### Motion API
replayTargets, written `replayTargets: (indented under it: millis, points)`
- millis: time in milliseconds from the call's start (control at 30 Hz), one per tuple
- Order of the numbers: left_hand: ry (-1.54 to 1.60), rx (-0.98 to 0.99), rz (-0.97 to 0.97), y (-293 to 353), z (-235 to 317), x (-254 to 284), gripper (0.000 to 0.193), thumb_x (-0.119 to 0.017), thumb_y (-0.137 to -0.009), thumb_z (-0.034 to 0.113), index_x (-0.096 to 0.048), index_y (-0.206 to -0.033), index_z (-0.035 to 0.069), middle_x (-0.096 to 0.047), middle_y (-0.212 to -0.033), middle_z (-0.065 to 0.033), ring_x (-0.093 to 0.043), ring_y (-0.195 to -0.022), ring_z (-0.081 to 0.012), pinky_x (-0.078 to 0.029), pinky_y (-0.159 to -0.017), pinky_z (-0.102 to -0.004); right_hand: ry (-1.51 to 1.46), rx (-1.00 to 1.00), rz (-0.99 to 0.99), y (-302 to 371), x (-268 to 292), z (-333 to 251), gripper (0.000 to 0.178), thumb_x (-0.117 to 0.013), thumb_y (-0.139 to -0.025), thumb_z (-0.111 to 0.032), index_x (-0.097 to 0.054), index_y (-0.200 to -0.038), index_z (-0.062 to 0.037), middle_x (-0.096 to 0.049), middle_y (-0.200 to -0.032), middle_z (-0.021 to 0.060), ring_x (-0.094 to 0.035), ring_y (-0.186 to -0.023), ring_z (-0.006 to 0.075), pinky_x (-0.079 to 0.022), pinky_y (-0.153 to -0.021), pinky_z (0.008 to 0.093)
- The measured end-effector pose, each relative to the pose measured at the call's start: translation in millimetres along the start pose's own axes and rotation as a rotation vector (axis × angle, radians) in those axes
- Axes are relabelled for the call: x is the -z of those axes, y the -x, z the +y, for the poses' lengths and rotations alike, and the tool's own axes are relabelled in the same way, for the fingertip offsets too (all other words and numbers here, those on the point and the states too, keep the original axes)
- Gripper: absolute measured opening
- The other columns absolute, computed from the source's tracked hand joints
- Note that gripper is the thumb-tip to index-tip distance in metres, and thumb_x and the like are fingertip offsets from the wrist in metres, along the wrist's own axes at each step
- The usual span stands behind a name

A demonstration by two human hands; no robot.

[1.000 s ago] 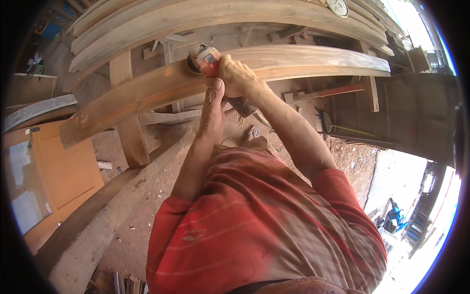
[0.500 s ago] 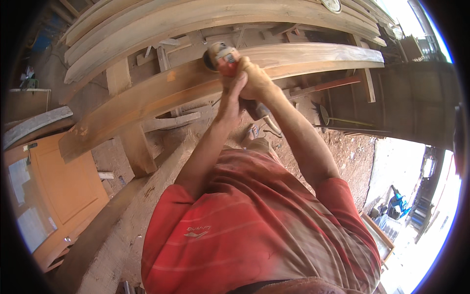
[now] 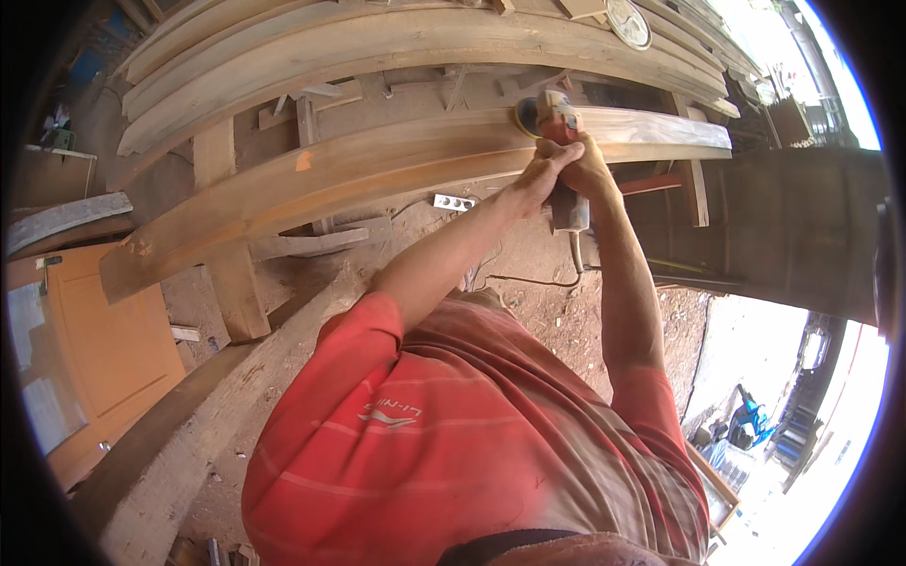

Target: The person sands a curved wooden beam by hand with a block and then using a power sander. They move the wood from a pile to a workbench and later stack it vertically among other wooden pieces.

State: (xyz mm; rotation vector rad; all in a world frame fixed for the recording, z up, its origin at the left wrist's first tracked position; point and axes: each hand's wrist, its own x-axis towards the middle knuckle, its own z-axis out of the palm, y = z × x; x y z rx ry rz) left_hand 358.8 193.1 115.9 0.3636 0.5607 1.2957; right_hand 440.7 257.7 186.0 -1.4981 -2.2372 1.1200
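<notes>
Both my hands are closed around an angle grinder (image 3: pixel 570 211) with an orange-red head and a round disc. My left hand (image 3: pixel 543 174) wraps it from the left, just behind the head; my right hand (image 3: pixel 590 172) grips it from the right. The disc is at the top face of a long wooden beam (image 3: pixel 396 151), right of its middle; whether it touches the wood I cannot tell. From the grinder's rear end a cord (image 3: pixel 577 253) drops and curves away to the left. An orange patch (image 3: pixel 303 161) marks the beam further left.
Stacked long planks (image 3: pixel 330 52) lie beyond the beam. Wooden supports (image 3: pixel 232 283) hold it up. A white power strip (image 3: pixel 454 202) lies below it. A rough timber (image 3: pixel 203 443) stands near my left side, an orange door panel (image 3: pixel 123 349) further left, a dark sheet (image 3: pixel 783 226) at right.
Both hands have carried the grinder to the right along the beam. The power strip and more of the cord have come into sight.
</notes>
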Motion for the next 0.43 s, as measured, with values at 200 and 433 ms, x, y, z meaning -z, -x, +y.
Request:
replayTargets:
  millis: [200,433]
  points:
    - [-0.063,0.003,0.085,-7.8,2.5,-17.3,0.073,-0.068,-0.097,0.047,-0.038,-0.151,0.007,-0.055,-0.139,-0.0142,-0.056,-0.128,-0.0245,-0.048,-0.107,-0.0427,-0.06,0.041,-0.061,-9.5,10.8,17.2,0.031,-0.075,-0.091,-0.031,-0.075,-0.107,-0.0047,-0.076,-0.097,0.012,-0.072,-0.093,0.0192,-0.055,-0.082,0.0357]
    - [0.017,-0.376,0.154,127.0,18.8,50.2,0.076,-0.07,-0.098,0.039,-0.035,-0.154,0.001,-0.053,-0.142,-0.0153,-0.053,-0.133,-0.0236,-0.042,-0.114,-0.0425,0.269,0.144,-0.314,56.0,-99.5,-106.4,0.075,-0.074,-0.087,-0.042,-0.046,-0.144,-0.0018,-0.06,-0.126,0.0279,-0.066,-0.119,0.0435,-0.053,-0.102,0.0489]
